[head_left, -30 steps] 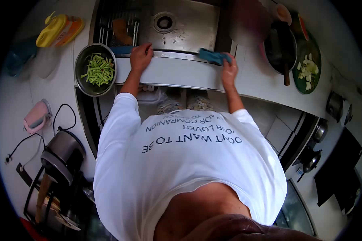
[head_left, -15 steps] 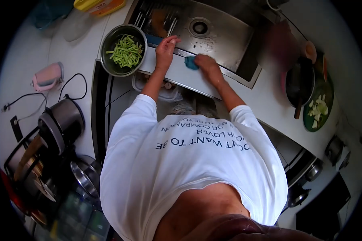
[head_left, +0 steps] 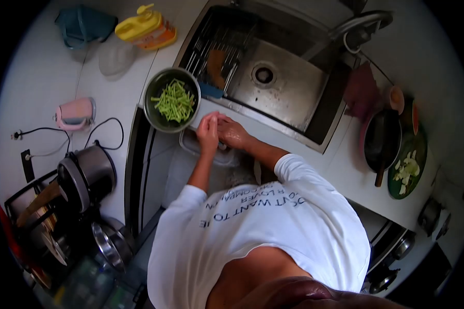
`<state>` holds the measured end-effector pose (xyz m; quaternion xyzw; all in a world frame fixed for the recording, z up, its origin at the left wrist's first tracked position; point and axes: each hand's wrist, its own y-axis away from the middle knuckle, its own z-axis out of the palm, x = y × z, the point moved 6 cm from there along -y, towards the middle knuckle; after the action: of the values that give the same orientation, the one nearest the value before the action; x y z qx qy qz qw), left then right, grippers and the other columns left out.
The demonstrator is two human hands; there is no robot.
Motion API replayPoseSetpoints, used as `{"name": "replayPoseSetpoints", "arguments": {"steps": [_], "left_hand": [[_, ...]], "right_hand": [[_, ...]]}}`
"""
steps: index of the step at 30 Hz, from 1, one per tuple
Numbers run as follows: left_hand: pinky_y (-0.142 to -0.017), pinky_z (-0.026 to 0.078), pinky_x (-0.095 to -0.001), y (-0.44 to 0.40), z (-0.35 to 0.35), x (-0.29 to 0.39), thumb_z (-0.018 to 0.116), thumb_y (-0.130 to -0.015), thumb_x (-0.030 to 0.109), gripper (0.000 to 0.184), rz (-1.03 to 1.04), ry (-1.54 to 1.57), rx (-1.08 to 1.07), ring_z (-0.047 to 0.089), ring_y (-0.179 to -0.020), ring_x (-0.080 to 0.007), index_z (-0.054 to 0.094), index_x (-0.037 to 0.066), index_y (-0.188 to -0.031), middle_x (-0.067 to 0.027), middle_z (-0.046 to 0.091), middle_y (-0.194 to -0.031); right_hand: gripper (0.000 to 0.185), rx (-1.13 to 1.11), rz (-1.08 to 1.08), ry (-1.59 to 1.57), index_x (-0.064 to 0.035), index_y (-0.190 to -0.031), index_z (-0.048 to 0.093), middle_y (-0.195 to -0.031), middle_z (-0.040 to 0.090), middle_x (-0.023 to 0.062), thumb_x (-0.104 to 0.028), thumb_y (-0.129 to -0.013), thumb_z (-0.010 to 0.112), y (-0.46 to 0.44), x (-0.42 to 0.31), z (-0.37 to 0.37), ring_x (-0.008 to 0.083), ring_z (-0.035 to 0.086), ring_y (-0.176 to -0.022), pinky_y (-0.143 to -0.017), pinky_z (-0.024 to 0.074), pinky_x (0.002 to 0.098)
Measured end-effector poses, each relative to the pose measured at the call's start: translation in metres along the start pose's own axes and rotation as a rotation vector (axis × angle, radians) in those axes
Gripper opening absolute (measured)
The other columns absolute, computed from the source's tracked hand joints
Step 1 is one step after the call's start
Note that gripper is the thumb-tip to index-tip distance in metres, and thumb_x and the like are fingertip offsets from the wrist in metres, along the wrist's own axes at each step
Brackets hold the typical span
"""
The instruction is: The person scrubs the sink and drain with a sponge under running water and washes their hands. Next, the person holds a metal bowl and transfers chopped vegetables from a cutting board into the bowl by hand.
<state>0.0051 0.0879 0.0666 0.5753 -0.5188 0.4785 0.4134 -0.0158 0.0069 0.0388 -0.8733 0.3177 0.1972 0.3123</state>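
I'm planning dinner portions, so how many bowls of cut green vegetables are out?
1: the metal bowl on the counter, beside the sink and near the left hand. Others may be hidden.

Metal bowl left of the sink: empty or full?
Partly full: the bowl holds a heap of cut green pieces, with bare inner wall showing around them.

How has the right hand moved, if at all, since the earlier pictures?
Yes, the right hand has moved left along the front of the sink, toward the left hand.
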Motion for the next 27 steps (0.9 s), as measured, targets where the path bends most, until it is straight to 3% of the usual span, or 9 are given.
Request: {"name": "replayPoseSetpoints", "arguments": {"steps": [3,5,8,9,12,16,19,25,27], "left_hand": [[-0.077,0.047,-0.0283,0.005,0.003,-0.036,0.047,-0.090,0.010,0.020,-0.087,0.066,-0.104,0.059,-0.086,-0.0157,0.056,-0.002,-0.103,-0.0097,0.063,-0.092],[-0.079,0.045,-0.0308,0.003,0.004,-0.047,0.051,-0.086,0.009,0.020,0.069,-0.165,-0.175,0.059,-0.088,-0.0181,0.057,0.000,-0.104,-0.0099,0.063,-0.096],[-0.083,0.042,-0.0347,-0.017,0.015,-0.030,0.056,-0.079,0.006,0.027,0.356,-0.475,-0.257,0.057,-0.093,-0.0231,0.057,0.004,-0.106,-0.0104,0.061,-0.101],[-0.084,0.041,-0.0360,-0.019,0.021,-0.024,0.057,-0.077,0.005,0.030,0.449,-0.573,-0.279,0.056,-0.095,-0.0250,0.057,0.005,-0.107,-0.0105,0.060,-0.103],[-0.088,0.035,-0.0405,-0.022,0.031,-0.025,0.058,-0.072,0.006,0.038,0.438,-0.617,-0.332,0.050,-0.105,-0.0256,0.054,0.006,-0.110,-0.0102,0.056,-0.107],[-0.089,0.033,-0.0419,-0.024,0.031,-0.031,0.058,-0.073,0.009,0.041,0.431,-0.695,-0.360,0.047,-0.110,-0.0231,0.051,0.007,-0.114,-0.0091,0.054,-0.111],[-0.089,0.034,-0.0405,-0.029,0.029,-0.028,0.058,-0.073,0.010,0.042,0.443,-0.717,-0.360,0.047,-0.111,-0.0211,0.051,0.008,-0.115,-0.0065,0.055,-0.112],[-0.088,0.035,-0.0388,-0.031,0.028,-0.024,0.058,-0.072,0.007,0.041,0.424,-0.667,-0.333,0.049,-0.109,-0.0180,0.053,0.009,-0.113,-0.0040,0.056,-0.112],[-0.086,0.035,-0.0375,-0.028,0.030,-0.030,0.057,-0.072,0.006,0.040,0.427,-0.682,-0.317,0.050,-0.108,-0.0186,0.053,0.009,-0.112,-0.0043,0.057,-0.110]], "right_hand": [[0.025,0.210,0.198,0.046,-0.0076,-0.094,0.057,-0.100,0.058,0.0111,-0.011,-0.069,0.053,-0.017,0.056,-0.048,0.0273,0.052,-0.103,-0.090,0.0388,0.0395],[0.024,0.128,0.539,-0.080,-0.0027,-0.094,0.056,-0.094,0.058,0.0173,-0.004,-0.070,0.053,0.010,0.111,-0.048,0.0348,0.056,-0.089,-0.077,0.0455,0.0396],[0.021,0.508,1.045,-0.229,-0.0029,-0.100,0.058,-0.090,0.060,0.0219,-0.013,-0.083,0.051,0.061,0.176,-0.082,0.0380,0.058,-0.082,-0.071,0.0466,0.0404],[0.023,0.635,1.053,-0.158,-0.0010,-0.100,0.058,-0.086,0.061,0.0215,-0.017,-0.084,0.052,0.063,0.192,-0.101,0.0370,0.059,-0.079,-0.067,0.0468,0.0411],[0.039,0.900,1.216,-0.532,-0.0024,-0.119,0.048,-0.107,0.056,0.0226,-0.024,-0.087,0.052,0.020,0.218,-0.157,0.0364,0.059,-0.086,-0.075,0.0464,0.0412],[0.043,0.961,1.091,-0.093,-0.0026,-0.121,0.046,-0.111,0.052,0.0209,-0.026,-0.085,0.054,-0.055,0.295,-0.181,0.0354,0.048,-0.108,-0.088,0.0391,0.0462],[0.039,0.922,0.827,0.331,-0.0045,-0.119,0.047,-0.113,0.052,0.0169,-0.021,-0.085,0.055,-0.133,0.327,-0.198,0.0331,0.054,-0.098,-0.083,0.0422,0.0453],[0.035,0.270,0.499,0.824,-0.0054,-0.113,0.053,-0.112,0.054,0.0157,-0.015,-0.080,0.052,-0.167,0.402,-0.147,0.0339,0.050,-0.104,-0.085,0.0410,0.0448],[0.030,0.215,0.573,0.833,-0.0060,-0.107,0.056,-0.107,0.054,0.0150,-0.017,-0.080,0.048,-0.146,0.404,-0.150,0.0341,0.050,-0.102,-0.083,0.0416,0.0453]]}}
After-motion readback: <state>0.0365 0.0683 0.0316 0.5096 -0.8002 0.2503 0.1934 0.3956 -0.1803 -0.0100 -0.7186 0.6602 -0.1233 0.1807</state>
